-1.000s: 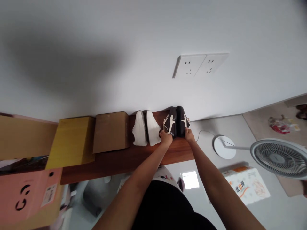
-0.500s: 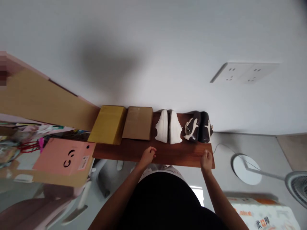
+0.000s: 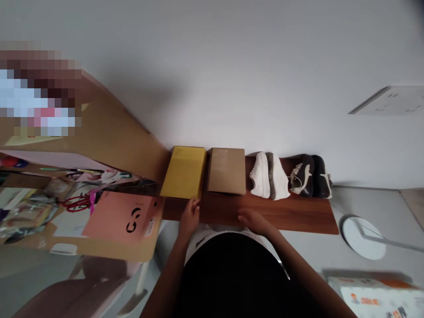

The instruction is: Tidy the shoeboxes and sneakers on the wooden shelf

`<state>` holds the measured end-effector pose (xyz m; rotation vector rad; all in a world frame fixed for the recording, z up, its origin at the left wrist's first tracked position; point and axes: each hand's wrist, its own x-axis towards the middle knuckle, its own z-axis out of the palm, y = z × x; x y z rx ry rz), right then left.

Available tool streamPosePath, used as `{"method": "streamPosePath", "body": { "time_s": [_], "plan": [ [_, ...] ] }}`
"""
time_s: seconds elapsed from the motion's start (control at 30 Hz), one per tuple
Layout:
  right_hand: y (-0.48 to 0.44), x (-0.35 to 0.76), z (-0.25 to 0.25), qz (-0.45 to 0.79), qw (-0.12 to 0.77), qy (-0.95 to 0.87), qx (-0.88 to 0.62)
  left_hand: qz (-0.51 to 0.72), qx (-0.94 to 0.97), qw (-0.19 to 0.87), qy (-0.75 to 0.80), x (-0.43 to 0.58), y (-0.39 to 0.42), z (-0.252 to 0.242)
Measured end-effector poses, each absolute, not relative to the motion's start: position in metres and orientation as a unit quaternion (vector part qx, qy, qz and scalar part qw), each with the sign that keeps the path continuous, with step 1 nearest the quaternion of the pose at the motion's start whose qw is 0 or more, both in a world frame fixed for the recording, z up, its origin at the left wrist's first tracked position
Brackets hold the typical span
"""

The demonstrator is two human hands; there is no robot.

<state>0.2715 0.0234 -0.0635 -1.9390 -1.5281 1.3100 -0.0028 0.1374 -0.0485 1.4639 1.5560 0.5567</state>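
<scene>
A dark red-brown wooden board (image 3: 218, 210) runs along the wall. On it, from left to right, stand a yellow box (image 3: 185, 172), a brown cardboard box (image 3: 227, 171), a pair of white shoes (image 3: 260, 176) and a pair of dark shoes with cream trim (image 3: 303, 176). My left hand (image 3: 191, 214) is at the lower front edge of the yellow box, fingers curled; whether it grips anything is unclear. My right hand (image 3: 253, 221) hovers over the board's front edge below the brown box, its fingers bent and partly hidden.
At the left, a desk (image 3: 99, 247) bears a pink box (image 3: 119, 216), red cord and plastic bags. A pink chair (image 3: 82, 287) is below it. On the right are a white round base (image 3: 362, 236), a white package (image 3: 380, 296) and a wall socket plate (image 3: 397, 99).
The view has shifted left, so the board and its things sit further right. My left hand has reached the yellow box. My right hand has moved left from the board's right end.
</scene>
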Motion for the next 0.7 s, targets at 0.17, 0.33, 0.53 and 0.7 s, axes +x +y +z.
{"method": "streamPosePath", "body": {
  "time_s": [0.17, 0.33, 0.53, 0.7],
  "plan": [
    [0.094, 0.198, -0.048, 0.493, 0.305, -0.464, -0.669, 0.244, 0.589, 0.428, 0.641, -0.081, 0.198, -0.061],
    [0.142, 0.141, -0.05, 0.49, 0.404, -0.344, -0.692, 0.201, 0.631, 0.418, 0.622, -0.121, 0.246, -0.067],
    [0.185, 0.1, -0.063, 0.483, 0.379, -0.237, -0.753, 0.185, 0.599, 0.473, 0.62, -0.13, 0.295, -0.081],
    [0.212, 0.089, -0.068, 0.474, 0.375, -0.235, -0.761, 0.188, 0.556, 0.515, 0.625, -0.123, 0.328, -0.091]
  ]
}}
